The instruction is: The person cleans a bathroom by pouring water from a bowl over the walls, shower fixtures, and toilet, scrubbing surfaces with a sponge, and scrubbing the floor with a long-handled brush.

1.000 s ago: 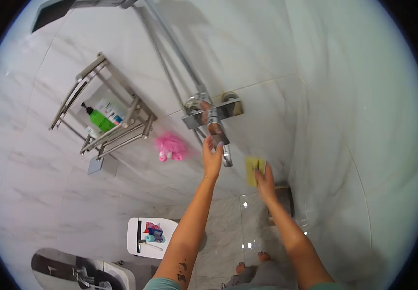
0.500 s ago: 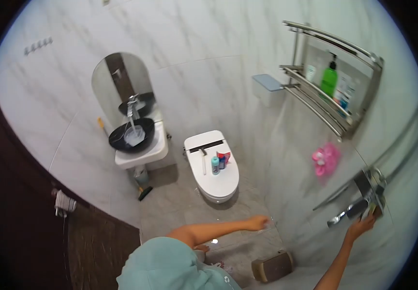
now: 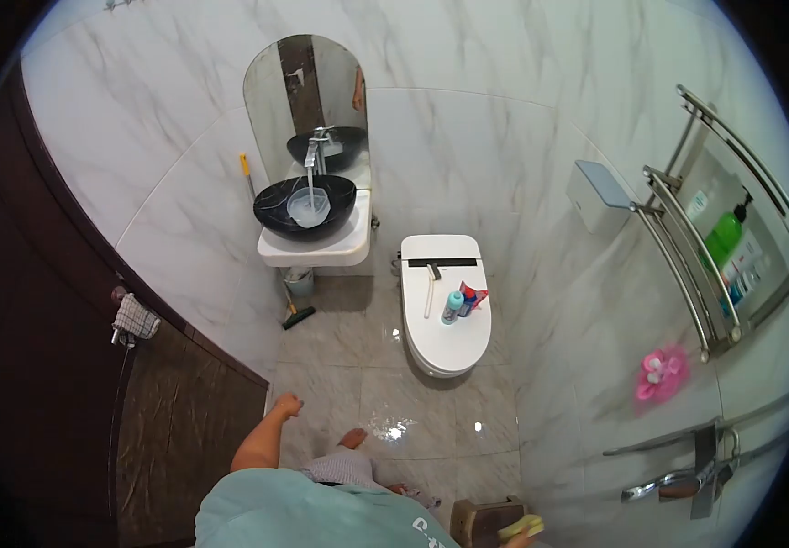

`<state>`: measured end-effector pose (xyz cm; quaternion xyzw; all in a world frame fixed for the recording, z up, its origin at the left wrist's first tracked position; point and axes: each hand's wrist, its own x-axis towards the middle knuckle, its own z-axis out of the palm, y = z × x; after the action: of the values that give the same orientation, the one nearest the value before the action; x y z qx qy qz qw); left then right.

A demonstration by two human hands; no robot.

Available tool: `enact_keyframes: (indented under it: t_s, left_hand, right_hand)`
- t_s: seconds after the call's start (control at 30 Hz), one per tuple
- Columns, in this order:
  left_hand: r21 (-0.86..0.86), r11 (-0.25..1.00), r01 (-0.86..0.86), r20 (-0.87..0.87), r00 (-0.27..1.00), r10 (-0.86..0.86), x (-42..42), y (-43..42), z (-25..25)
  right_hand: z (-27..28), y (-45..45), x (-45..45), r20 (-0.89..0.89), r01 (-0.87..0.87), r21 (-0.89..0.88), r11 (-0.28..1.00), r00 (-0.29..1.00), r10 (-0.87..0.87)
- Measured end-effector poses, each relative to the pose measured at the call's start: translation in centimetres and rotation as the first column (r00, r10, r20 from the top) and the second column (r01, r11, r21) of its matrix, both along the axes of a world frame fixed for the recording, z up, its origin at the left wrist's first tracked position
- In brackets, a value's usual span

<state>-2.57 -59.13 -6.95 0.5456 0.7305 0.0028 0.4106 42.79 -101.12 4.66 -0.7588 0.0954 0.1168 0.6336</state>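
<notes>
In front of the toilet (image 3: 449, 348), the sponge (image 3: 521, 527) held in the right hand (image 3: 518, 541) is best gripped firmly; the left hand's (image 3: 289, 405) spread cannot be told.

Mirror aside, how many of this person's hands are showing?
2: the left hand, out over the tiled floor, and the right hand, holding a yellow sponge and partly cut off at the bottom edge.
</notes>
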Motion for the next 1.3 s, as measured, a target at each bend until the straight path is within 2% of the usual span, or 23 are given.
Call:
enact_keyframes:
  t_s: [0.03,0.1,0.17,0.3,0.33,0.47,0.53,0.57,0.67,0.7,0.77,0.8,0.87,0.9,0.97,1.0,1.03,1.07,1.13,1.17,1.2,1.23,1.3]
  left_hand:
    - [-0.014,0.999,-0.044,-0.013,0.999,0.044,-1.0,0.7,-0.5]
    - [-0.034,0.995,-0.095,-0.026,0.995,0.094,-1.9,1.6,-0.8]
    - [0.018,0.934,-0.358,0.185,0.919,0.348,-1.3,3.2,0.8]
    - [0.012,0.918,-0.395,0.358,0.859,0.366,-0.2,9.9,3.8]
    - [0.090,0.936,-0.341,0.441,0.856,0.270,0.2,12.2,4.7]
    - [0.367,0.877,-0.312,0.601,0.799,0.033,1.2,21.8,9.2]
    - [0.485,0.827,-0.285,0.606,0.791,-0.084,0.5,27.0,10.3]
    - [0.522,0.809,-0.269,0.603,0.788,-0.127,0.2,29.8,11.1]
    - [0.626,0.722,-0.294,0.516,0.851,-0.101,-0.4,38.1,12.7]
    - [0.662,0.686,-0.301,0.486,0.869,-0.088,-0.3,40.7,13.1]
    - [0.506,0.782,-0.365,0.510,0.857,0.070,0.9,44.5,15.3]
    - [0.494,0.788,-0.368,0.508,0.857,0.081,1.0,47.5,13.9]
    - [0.357,0.872,-0.337,0.313,0.922,0.228,1.3,53.3,9.1]
    - [0.347,0.873,-0.344,0.313,0.920,0.238,1.7,54.4,8.9]
    - [0.038,0.842,-0.538,0.408,0.777,0.479,3.0,56.8,8.7]
    - [-0.018,0.799,-0.601,0.500,0.687,0.528,3.4,57.7,8.0]
    - [-0.035,0.796,-0.604,0.479,0.689,0.544,3.5,57.7,6.5]
    - [-0.093,0.757,-0.647,0.576,0.585,0.571,3.8,57.9,5.5]
    - [-0.231,0.654,-0.720,0.683,0.359,0.636,4.3,59.0,5.1]
    - [-0.339,0.706,-0.622,0.687,0.349,0.637,4.1,59.5,5.1]
    - [-0.352,0.685,-0.637,0.679,0.329,0.656,4.1,59.6,4.9]
    - [-0.369,0.661,-0.654,0.676,0.299,0.673,4.3,59.8,4.8]
    - [-0.344,0.674,-0.654,0.683,0.319,0.657,4.0,59.8,4.3]
  right_hand:
    - [1.5,1.5,-1.5,-0.143,-0.054,0.096,0.994,0.987,0.067]
    - [-4.4,1.5,-2.5,-0.364,-0.079,0.023,0.997,0.928,0.082]
    - [-8.3,3.1,-2.8,-0.351,-0.154,0.041,0.987,0.923,0.158]
    - [-15.3,10.1,-3.7,-0.293,-0.418,0.149,0.896,0.847,0.444]
    - [-17.5,12.1,-2.9,-0.317,-0.424,0.121,0.897,0.840,0.440]
    - [-8.0,25.1,-3.5,-0.229,-0.564,0.025,0.826,0.801,0.553]
    - [-6.1,30.0,-3.7,-0.273,-0.415,0.198,0.888,0.847,0.457]
    - [-5.0,32.8,-4.1,-0.270,-0.418,0.192,0.888,0.847,0.458]
    - [-3.2,39.8,-5.3,-0.359,-0.384,0.132,0.914,0.841,0.405]
    - [-3.9,41.7,-5.7,-0.347,-0.427,0.164,0.889,0.819,0.457]
    - [-3.6,45.1,-6.9,-0.344,-0.469,0.183,0.864,0.793,0.503]
    - [-2.7,47.2,-7.7,-0.326,-0.521,0.210,0.827,0.760,0.562]
    - [-0.4,51.6,-9.1,-0.307,-0.589,0.241,0.772,0.708,0.636]
    - [0.5,53.7,-9.4,-0.313,-0.595,0.231,0.770,0.704,0.638]
    - [1.6,58.4,-9.4,-0.202,-0.651,0.294,0.700,0.673,0.711]
    - [2.1,61.0,-9.0,-0.113,-0.713,0.270,0.647,0.644,0.757]
    - [2.5,63.1,-8.9,-0.089,-0.741,0.259,0.619,0.620,0.780]
    - [3.1,66.1,-8.3,-0.053,-0.774,0.250,0.581,0.589,0.807]
    - [5.6,72.5,-8.0,0.004,-0.878,0.066,0.475,0.476,0.879]
    - [6.5,76.0,-7.9,0.048,-0.911,-0.031,0.412,0.410,0.911]
    - [7.5,79.4,-8.3,0.038,-0.913,0.092,0.398,0.403,0.914]
    - [4.9,82.8,-7.5,0.210,-0.928,-0.101,0.359,0.333,0.919]
    - [8.5,89.6,-9.4,0.411,-0.918,-0.330,0.219,0.069,0.909]
